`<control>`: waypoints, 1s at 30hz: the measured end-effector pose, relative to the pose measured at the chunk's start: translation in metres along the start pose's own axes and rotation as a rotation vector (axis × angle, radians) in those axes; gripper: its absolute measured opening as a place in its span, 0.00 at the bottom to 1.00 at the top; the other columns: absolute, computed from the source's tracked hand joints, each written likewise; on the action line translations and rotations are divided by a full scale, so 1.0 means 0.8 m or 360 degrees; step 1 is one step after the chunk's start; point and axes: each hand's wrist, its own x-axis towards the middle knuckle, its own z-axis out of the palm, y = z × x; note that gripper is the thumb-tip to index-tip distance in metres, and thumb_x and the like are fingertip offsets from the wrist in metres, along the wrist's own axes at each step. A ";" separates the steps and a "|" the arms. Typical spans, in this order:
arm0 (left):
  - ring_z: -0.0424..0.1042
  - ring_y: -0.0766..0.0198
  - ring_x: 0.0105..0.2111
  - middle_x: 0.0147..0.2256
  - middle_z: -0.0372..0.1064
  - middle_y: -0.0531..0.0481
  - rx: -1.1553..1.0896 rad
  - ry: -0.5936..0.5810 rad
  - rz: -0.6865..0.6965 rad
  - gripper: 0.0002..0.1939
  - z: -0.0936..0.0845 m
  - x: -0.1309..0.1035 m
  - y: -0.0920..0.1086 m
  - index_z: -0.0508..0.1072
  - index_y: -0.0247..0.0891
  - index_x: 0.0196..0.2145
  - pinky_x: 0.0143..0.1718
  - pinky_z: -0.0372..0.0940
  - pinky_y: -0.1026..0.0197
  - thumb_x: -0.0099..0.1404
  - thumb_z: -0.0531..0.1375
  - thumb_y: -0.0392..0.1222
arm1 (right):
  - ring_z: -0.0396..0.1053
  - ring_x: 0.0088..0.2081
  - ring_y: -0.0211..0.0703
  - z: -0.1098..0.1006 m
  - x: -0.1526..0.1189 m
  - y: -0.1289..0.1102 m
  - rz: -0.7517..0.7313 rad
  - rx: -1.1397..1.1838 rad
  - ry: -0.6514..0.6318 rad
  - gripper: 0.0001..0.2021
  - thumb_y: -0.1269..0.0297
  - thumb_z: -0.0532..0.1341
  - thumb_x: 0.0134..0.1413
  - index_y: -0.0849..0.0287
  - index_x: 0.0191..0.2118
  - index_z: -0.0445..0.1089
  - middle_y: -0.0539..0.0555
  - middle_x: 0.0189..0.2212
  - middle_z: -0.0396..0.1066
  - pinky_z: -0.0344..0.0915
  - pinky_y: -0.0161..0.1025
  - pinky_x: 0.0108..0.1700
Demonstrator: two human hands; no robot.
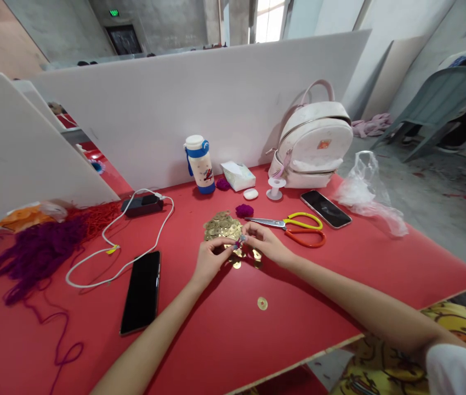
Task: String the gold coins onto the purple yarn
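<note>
Both my hands meet at the front of a pile of gold-coloured coins, which have holes in the middle. My left hand pinches a short piece of purple yarn between thumb and forefinger. Fingertips of my right hand close on the same yarn from the other side. The fingers partly cover it, so its exact shape is hard to make out. One single coin lies apart, nearer to me. Beyond my right hand are scissors with yellow and red handles and a small ball of purple yarn.
On the red table at left are a phone, a white cable, a black power bank and tangled purple yarn. Behind stand a bottle, tissues, a spool and a backpack. Another phone lies right.
</note>
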 end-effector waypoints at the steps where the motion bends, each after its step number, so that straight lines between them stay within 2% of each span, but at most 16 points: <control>1: 0.76 0.60 0.29 0.30 0.79 0.45 -0.0034 0.0020 -0.0055 0.07 0.000 0.000 -0.001 0.81 0.35 0.30 0.32 0.69 0.61 0.54 0.65 0.39 | 0.58 0.22 0.33 0.000 0.000 0.000 0.0041 0.0080 0.0030 0.13 0.53 0.63 0.54 0.57 0.34 0.62 0.44 0.23 0.60 0.57 0.32 0.25; 4: 0.74 0.62 0.24 0.25 0.77 0.46 -0.0148 0.0078 -0.0186 0.08 0.002 0.002 -0.005 0.81 0.34 0.29 0.27 0.68 0.63 0.50 0.67 0.41 | 0.52 0.19 0.32 -0.002 0.003 0.003 0.0125 0.0301 0.0165 0.14 0.51 0.63 0.54 0.55 0.35 0.61 0.41 0.20 0.53 0.52 0.31 0.22; 6: 0.72 0.63 0.21 0.22 0.76 0.48 -0.0222 0.0125 -0.0245 0.10 0.002 0.003 -0.005 0.81 0.34 0.29 0.24 0.67 0.63 0.48 0.69 0.42 | 0.49 0.19 0.32 -0.006 0.007 0.008 0.0085 0.0370 0.0353 0.14 0.51 0.62 0.53 0.54 0.35 0.60 0.41 0.20 0.50 0.51 0.31 0.21; 9: 0.71 0.65 0.20 0.20 0.73 0.49 -0.0322 0.0202 -0.0332 0.13 0.004 0.003 -0.002 0.81 0.34 0.29 0.22 0.66 0.64 0.45 0.70 0.43 | 0.51 0.21 0.33 -0.012 0.011 0.012 -0.0147 0.0262 0.0737 0.13 0.53 0.61 0.55 0.53 0.36 0.58 0.43 0.22 0.52 0.52 0.31 0.23; 11: 0.70 0.66 0.20 0.20 0.73 0.50 -0.0364 0.0262 -0.0374 0.13 0.005 0.003 0.003 0.81 0.34 0.29 0.22 0.66 0.65 0.45 0.71 0.43 | 0.54 0.24 0.35 -0.012 0.009 0.010 -0.0337 0.0052 0.0857 0.11 0.55 0.60 0.56 0.53 0.36 0.58 0.44 0.25 0.55 0.55 0.33 0.26; 14: 0.69 0.67 0.21 0.22 0.75 0.50 -0.0400 0.0333 -0.0390 0.13 0.007 0.002 0.008 0.81 0.35 0.30 0.23 0.66 0.65 0.46 0.70 0.43 | 0.57 0.28 0.37 -0.006 0.000 0.003 -0.0536 -0.0453 0.0702 0.07 0.59 0.61 0.57 0.55 0.32 0.64 0.48 0.28 0.59 0.58 0.36 0.31; 16: 0.71 0.66 0.23 0.26 0.77 0.48 -0.0409 0.0345 -0.0369 0.12 0.008 0.000 0.011 0.81 0.35 0.31 0.25 0.67 0.64 0.48 0.69 0.43 | 0.59 0.29 0.38 -0.001 -0.006 0.002 -0.0544 -0.0765 0.0506 0.06 0.61 0.62 0.56 0.56 0.31 0.69 0.49 0.30 0.60 0.58 0.36 0.32; 18: 0.74 0.63 0.27 0.28 0.78 0.46 -0.0401 0.0343 -0.0330 0.12 0.009 -0.001 0.012 0.81 0.35 0.32 0.28 0.68 0.63 0.49 0.68 0.43 | 0.60 0.29 0.38 0.003 -0.009 0.005 -0.0464 -0.0904 0.0343 0.05 0.61 0.64 0.54 0.55 0.34 0.74 0.50 0.31 0.62 0.58 0.36 0.32; 20: 0.75 0.61 0.29 0.30 0.79 0.45 -0.0373 0.0323 -0.0293 0.11 0.011 -0.003 0.014 0.81 0.36 0.31 0.30 0.69 0.61 0.49 0.68 0.43 | 0.61 0.29 0.37 0.006 -0.010 0.010 -0.0374 -0.0838 0.0226 0.07 0.60 0.65 0.54 0.55 0.37 0.76 0.50 0.31 0.63 0.59 0.36 0.31; 25: 0.77 0.56 0.34 0.31 0.80 0.44 -0.0317 0.0244 -0.0234 0.09 0.014 -0.010 0.022 0.82 0.37 0.30 0.36 0.71 0.58 0.50 0.69 0.42 | 0.66 0.32 0.41 0.008 -0.006 0.017 -0.0328 -0.0514 0.0004 0.10 0.58 0.64 0.55 0.59 0.29 0.76 0.52 0.29 0.66 0.63 0.39 0.36; 30: 0.77 0.56 0.33 0.31 0.79 0.44 -0.0302 0.0161 -0.0151 0.08 0.017 -0.015 0.031 0.82 0.38 0.28 0.35 0.71 0.58 0.51 0.68 0.43 | 0.66 0.32 0.41 0.007 -0.007 0.017 -0.0399 -0.0727 -0.0079 0.11 0.57 0.61 0.58 0.58 0.31 0.75 0.52 0.29 0.67 0.62 0.37 0.34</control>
